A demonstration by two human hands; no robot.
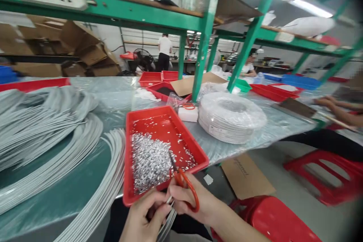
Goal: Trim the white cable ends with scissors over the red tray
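At the lower middle, my left hand [149, 213] is closed on a thin bundle of whitish cables [169, 219] whose ends point up between my fingers. My right hand [184, 196] touches the same cable ends with thumb and finger pinched. Hooked on that hand is a pair of scissors [185, 187] with orange handles, its dark blades pointing up and away over the tray. Just beyond both hands lies a red tray [167, 111] with a heap of small shiny metal pieces [150, 160]. Whether a metal piece is between my fingers is hidden.
Bundles of cut cables [56, 132] cover the table's left side. A wrapped cable coil [231, 117] and a small white box [188, 114] sit right of the tray. Green shelf posts [205, 38] rise behind. Red stools [278, 217] stand at right, near a co-worker's hands [326, 102].
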